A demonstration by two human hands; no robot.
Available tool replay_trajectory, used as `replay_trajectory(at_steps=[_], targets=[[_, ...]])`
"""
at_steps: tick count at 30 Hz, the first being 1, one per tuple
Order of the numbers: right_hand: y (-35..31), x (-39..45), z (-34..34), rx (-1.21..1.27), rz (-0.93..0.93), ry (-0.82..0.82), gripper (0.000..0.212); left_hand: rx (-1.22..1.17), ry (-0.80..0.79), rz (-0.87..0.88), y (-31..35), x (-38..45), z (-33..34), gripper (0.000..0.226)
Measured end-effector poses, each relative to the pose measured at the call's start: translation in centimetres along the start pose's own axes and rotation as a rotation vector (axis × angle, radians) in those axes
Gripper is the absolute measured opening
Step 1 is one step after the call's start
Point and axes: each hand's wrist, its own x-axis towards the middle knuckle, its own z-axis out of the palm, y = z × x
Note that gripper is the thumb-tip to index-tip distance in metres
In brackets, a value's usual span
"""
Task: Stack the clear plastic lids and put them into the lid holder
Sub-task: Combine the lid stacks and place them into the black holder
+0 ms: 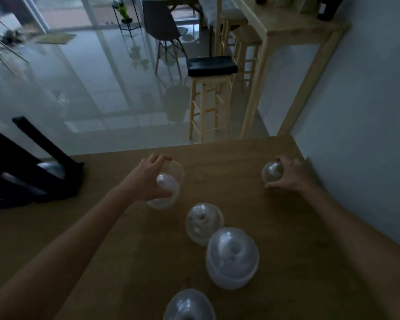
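Observation:
Several clear domed plastic lids lie on the wooden table (240, 162). My left hand (148, 179) grips a lid (169, 188) near the table's far middle; a second lid seems nested with it. My right hand (286, 174) is closed around another lid (271, 173) at the far right, close to the wall. Loose lids rest nearer to me: one (203, 222) in the middle, a stacked pair (232, 257) just behind it, and one (189, 306) at the bottom edge. The black lid holder (32, 172) stands at the table's left edge with a lid visible inside.
A grey wall (367, 135) runs along the table's right side. Beyond the far edge stand a wooden stool (210, 88) with a black seat and a tall wooden counter (286, 42). A glossy floor lies below.

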Motion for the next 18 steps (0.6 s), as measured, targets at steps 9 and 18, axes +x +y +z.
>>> replay_trajectory(at_steps=[9,18], targets=[[-9.5,-6.7,-1.1,0.231,-0.240,-0.121,0.099,-0.013,-0.144,-0.089,-1.5,-2.4,2.9,0.094],[-17.1,-11.7,4.4,-0.060,-0.200,-0.420,0.104,-0.205,-0.139,-0.159,-3.3,-7.4,3.5,0.093]])
